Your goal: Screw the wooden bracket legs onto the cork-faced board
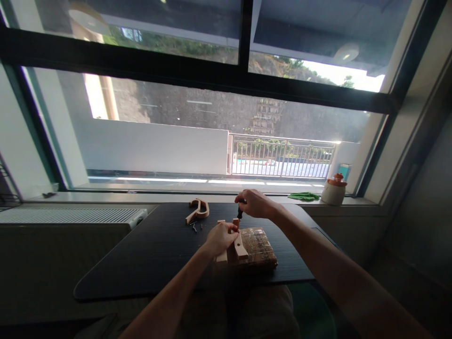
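Note:
My left hand (219,237) is closed on a small wooden piece (236,246) made of light slats, which rests on a brown cardboard-like block (259,247) on the dark table (148,254). Above it, my right hand (254,203) grips a dark-handled screwdriver (240,213) that points down at the top of the wooden piece. A curved wooden part (198,210) lies farther back on the table, with a few small dark screws (196,227) beside it.
A white radiator (70,215) runs along the left under the window sill. On the sill at the right stand a pale jar with an orange lid (334,189) and a green cloth (303,196). A large window fills the background.

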Demonstrator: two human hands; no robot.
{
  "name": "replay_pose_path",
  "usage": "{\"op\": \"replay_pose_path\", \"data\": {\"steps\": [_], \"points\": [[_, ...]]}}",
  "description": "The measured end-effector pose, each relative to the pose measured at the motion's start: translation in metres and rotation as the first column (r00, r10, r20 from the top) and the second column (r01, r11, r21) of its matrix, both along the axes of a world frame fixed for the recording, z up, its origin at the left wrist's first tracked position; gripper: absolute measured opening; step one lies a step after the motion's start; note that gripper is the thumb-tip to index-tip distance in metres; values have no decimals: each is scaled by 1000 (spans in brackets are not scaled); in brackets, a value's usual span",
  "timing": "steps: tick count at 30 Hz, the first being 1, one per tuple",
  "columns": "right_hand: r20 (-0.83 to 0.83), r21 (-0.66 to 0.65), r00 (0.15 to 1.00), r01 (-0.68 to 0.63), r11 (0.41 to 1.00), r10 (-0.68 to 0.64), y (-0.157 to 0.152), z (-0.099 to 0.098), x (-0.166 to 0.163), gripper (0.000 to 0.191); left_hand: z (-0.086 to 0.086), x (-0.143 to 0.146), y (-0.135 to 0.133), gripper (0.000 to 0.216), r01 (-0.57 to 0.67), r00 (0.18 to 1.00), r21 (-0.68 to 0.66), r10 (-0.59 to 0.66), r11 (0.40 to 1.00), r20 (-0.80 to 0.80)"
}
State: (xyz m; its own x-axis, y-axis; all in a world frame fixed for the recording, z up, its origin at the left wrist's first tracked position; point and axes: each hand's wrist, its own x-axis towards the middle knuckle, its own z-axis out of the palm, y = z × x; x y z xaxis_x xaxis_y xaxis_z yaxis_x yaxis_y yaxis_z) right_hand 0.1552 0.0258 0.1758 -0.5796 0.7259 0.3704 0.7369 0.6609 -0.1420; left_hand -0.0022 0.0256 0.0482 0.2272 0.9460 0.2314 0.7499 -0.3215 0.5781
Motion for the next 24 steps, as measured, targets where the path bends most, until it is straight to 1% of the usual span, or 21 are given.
{"op": "replay_pose_path", "data": {"steps": [5,13,19,24], "points": [[-4,-10,1000,19,1000,-19,1,0,-2,21,3,1,-3,26,-12,1000,-19,12,1000,-4],[-10,-6,1000,5,1000,-5,-2,-1,-5,20,5,2,-4,25,-6,1000,1,6,1000,6],[-28,-4,1000,-3,1000,3,0,-3,0,27,2,2,-3,24,-8,1000,6,8,1000,23],[-45,-4,999,-8,1000,7,3,-5,-1,24,0,1,-2,23,-12,999,0,12,1000,33]]}}
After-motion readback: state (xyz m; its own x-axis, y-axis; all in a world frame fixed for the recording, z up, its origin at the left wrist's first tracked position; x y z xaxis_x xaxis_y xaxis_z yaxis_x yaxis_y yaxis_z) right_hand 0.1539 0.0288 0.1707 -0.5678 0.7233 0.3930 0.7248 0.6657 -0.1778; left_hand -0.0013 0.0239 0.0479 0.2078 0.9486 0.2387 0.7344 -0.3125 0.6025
